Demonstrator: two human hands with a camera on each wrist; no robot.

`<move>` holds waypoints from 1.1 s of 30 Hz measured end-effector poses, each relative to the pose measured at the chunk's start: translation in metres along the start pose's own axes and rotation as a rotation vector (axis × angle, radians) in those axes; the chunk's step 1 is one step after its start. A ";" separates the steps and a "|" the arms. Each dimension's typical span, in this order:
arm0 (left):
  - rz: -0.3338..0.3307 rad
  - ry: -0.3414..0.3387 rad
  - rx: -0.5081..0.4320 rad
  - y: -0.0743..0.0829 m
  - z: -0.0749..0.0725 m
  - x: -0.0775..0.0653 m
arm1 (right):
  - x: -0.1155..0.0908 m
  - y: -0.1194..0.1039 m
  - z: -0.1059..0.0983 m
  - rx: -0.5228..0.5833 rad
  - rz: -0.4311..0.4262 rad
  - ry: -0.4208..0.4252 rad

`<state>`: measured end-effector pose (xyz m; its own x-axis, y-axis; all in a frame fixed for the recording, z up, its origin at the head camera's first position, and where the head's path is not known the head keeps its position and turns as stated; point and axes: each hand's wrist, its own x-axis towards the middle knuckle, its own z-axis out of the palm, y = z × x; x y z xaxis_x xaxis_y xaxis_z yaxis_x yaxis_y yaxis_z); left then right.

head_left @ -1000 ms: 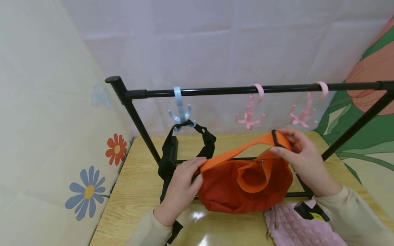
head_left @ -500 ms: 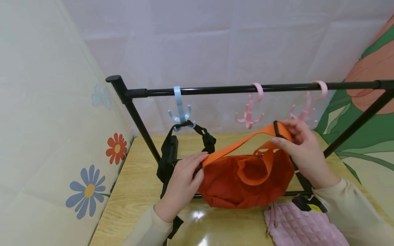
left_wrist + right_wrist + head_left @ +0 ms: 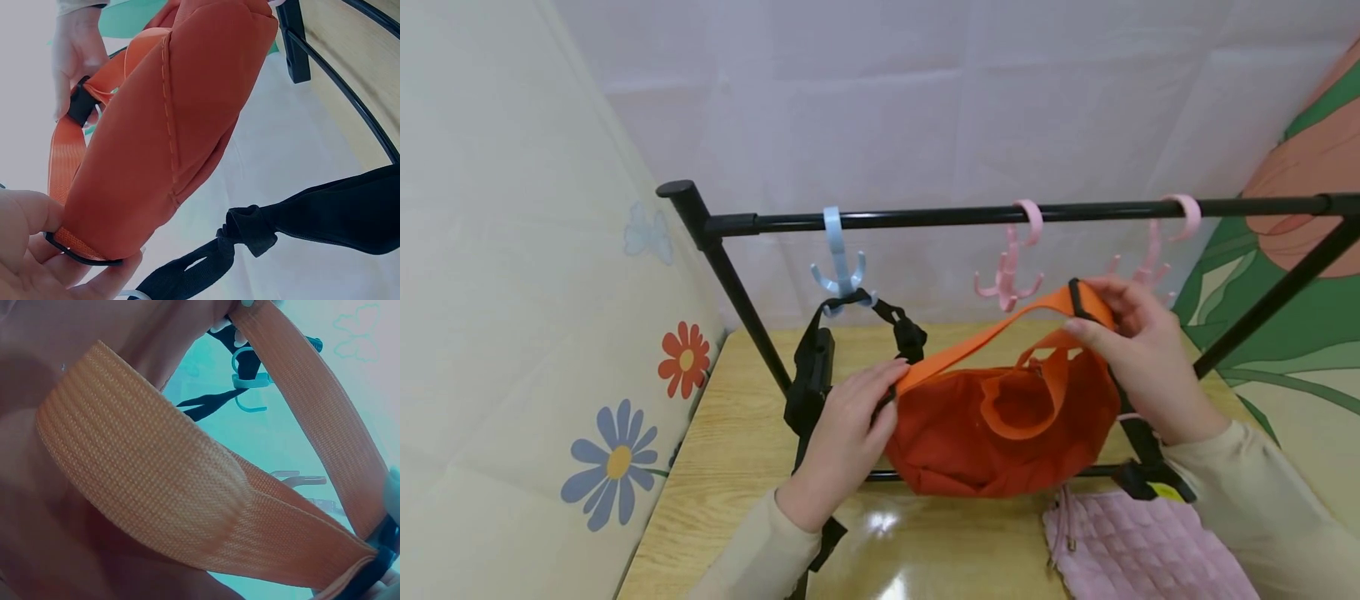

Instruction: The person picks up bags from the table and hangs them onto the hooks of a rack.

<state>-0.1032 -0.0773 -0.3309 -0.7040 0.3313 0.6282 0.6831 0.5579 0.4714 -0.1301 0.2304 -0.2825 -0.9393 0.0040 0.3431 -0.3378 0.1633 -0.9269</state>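
Note:
An orange-red fabric bag [image 3: 1000, 458] hangs between both hands, in front of the rack. My left hand [image 3: 850, 425] grips its left end, where the strap [image 3: 977, 348] meets a black ring; the left wrist view shows the fingers around that ring [image 3: 81, 257]. At the right, my right hand [image 3: 1150, 358] pinches the strap beside a black slider buckle [image 3: 1078, 302], thumb in front. A looser loop of orange webbing [image 3: 150, 456] fills the right wrist view. Pink hooks stand behind the bag, the right one partly hidden by my right hand.
A black rack bar [image 3: 925, 218] carries a blue hook [image 3: 838, 258], a pink hook [image 3: 1009, 267] and another pink hook [image 3: 1152, 242]. A black strapped bag [image 3: 811, 375] hangs on the blue one. On the wooden table [image 3: 715, 467] lies a pink quilted bag [image 3: 1142, 542].
Both hands have lifted the orange bag a little, the right hand more than the left. My right hand now overlaps the right pink hook in the head view.

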 end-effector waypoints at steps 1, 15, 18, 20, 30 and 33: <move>0.001 0.001 -0.002 0.000 0.000 0.001 | 0.001 0.000 0.000 -0.006 -0.003 0.002; 0.005 0.031 0.007 0.000 -0.004 0.007 | 0.014 -0.009 0.005 0.064 -0.025 0.008; 0.003 0.032 0.005 0.001 -0.005 0.008 | 0.017 -0.009 0.006 0.128 -0.029 0.009; 0.004 0.033 0.005 0.001 -0.005 0.008 | 0.019 -0.009 0.006 0.152 -0.030 0.006; 0.005 0.040 0.004 0.001 -0.005 0.010 | 0.026 -0.010 0.007 0.044 -0.007 0.001; 0.003 0.037 -0.004 0.001 -0.005 0.011 | 0.028 -0.009 0.007 0.030 -0.007 0.006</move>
<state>-0.1091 -0.0772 -0.3205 -0.6944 0.3044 0.6520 0.6859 0.5541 0.4717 -0.1541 0.2222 -0.2658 -0.9366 0.0088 0.3502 -0.3460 0.1334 -0.9287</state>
